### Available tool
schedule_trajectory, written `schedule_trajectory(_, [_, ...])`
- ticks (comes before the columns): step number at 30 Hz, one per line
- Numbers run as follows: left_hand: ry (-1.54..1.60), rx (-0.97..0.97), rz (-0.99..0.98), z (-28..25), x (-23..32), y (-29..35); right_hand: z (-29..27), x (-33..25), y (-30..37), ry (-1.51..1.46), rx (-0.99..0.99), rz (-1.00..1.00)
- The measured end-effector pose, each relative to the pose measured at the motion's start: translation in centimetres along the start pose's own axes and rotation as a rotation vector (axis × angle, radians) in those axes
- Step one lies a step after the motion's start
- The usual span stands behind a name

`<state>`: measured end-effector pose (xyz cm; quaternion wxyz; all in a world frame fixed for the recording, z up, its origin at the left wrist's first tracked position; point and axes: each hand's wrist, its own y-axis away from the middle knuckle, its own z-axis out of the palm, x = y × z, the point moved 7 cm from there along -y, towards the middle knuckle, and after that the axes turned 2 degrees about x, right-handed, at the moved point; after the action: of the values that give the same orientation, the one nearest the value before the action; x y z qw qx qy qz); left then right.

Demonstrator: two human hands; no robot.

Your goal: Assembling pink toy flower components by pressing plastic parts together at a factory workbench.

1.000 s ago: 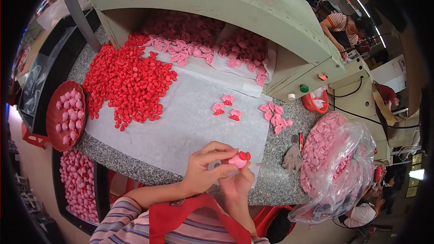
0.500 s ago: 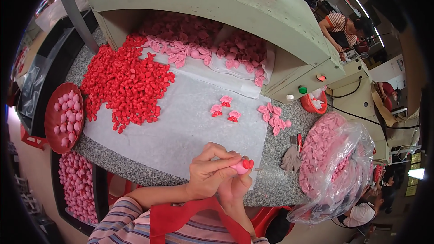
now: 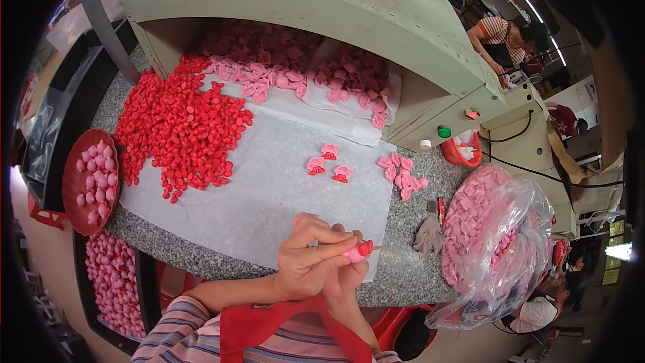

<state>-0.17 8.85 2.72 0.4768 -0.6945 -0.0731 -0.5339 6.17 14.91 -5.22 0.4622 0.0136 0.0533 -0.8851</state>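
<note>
Near the front edge of the table, my left hand point(image 3: 304, 259) pinches a small rounded pink piece point(image 3: 355, 254) between thumb and fingers. A glossy red part point(image 3: 365, 248) sits on the piece's right end. My right hand point(image 3: 344, 279) is closed around the same piece from below and the right, its fingers partly hidden. Something thin and pointed point(image 3: 377, 248) juts out just right of the red part; what it belongs to is hidden. Beyond my hands, three small pink pieces with red bases point(image 3: 329, 151) lie on the white sheet point(image 3: 269, 161).
A heap of red parts point(image 3: 181, 134) lies left, beside a red dish point(image 3: 72, 191) of pink pieces. Pink pieces point(image 3: 289, 79) fill a grey-green cabinet point(image 3: 316, 1) at the back. Right are loose pink pieces point(image 3: 403, 178), a grey cloth point(image 3: 428, 234) and a plastic bag point(image 3: 494, 235).
The whole view has shifted slightly left. My hands still hold the pink piece, and the red part on it has turned a little. Nothing has been put down.
</note>
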Motion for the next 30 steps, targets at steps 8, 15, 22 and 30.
schedule_trajectory(8, [-0.059, 0.006, 0.016, 0.1, 0.0, 0.0, -0.7, 0.1, 0.3, 0.009, 0.117, 0.019])
schedule_trajectory(15, [-0.028, -0.013, -0.031, 0.9, -0.5, -0.5, -3.7, -0.2, 0.6, -0.172, -0.006, 0.117])
schedule_trajectory(22, [-0.151, -0.157, -0.035, 1.5, -0.2, -0.3, -3.5, 0.1, 0.8, -0.109, 0.048, 0.125])
schedule_trajectory(30, [-0.222, -0.155, 0.008, 1.4, -0.2, 0.0, -3.3, 0.3, 0.7, -0.04, 0.11, 0.121])
